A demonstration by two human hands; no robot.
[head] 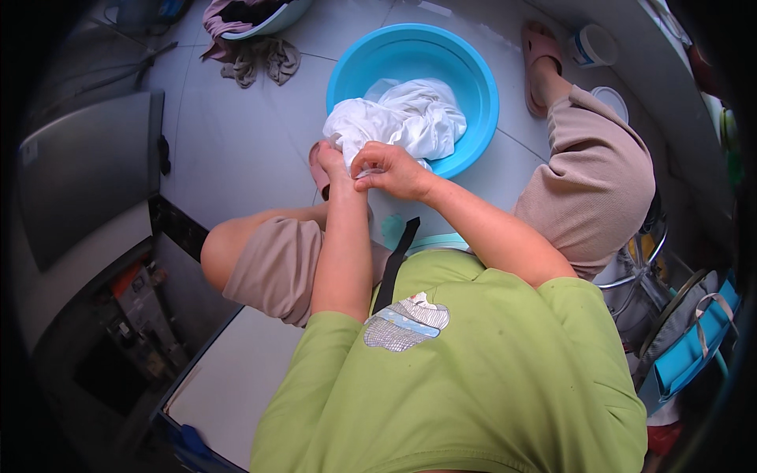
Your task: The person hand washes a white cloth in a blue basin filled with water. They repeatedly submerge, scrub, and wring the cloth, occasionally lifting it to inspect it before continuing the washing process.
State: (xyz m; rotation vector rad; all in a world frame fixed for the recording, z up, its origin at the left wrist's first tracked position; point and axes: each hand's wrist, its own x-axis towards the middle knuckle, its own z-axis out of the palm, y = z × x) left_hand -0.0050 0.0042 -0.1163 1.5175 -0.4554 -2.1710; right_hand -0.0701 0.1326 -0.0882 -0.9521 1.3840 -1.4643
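A bundled white cloth (pixel 408 115) lies in a round blue plastic basin (pixel 479 112) on the floor before me. Part of it hangs over the basin's near left rim. My left hand (pixel 332 158) is at that overhanging part, its fingers closed on the cloth's edge and partly hidden under it. Just to the right, my right hand (pixel 387 171) pinches a small fold of the same cloth between thumb and fingers, close above my left wrist. The fabric runs from both hands up into the basin.
Past the basin at the upper left, a pale tub (pixel 266 26) holds pink and dark clothes, and a grey-brown cloth (pixel 282 59) lies on the tiles beside it. A white bucket (pixel 596 46) stands by the wall at the upper right. My feet in pink slippers flank the basin.
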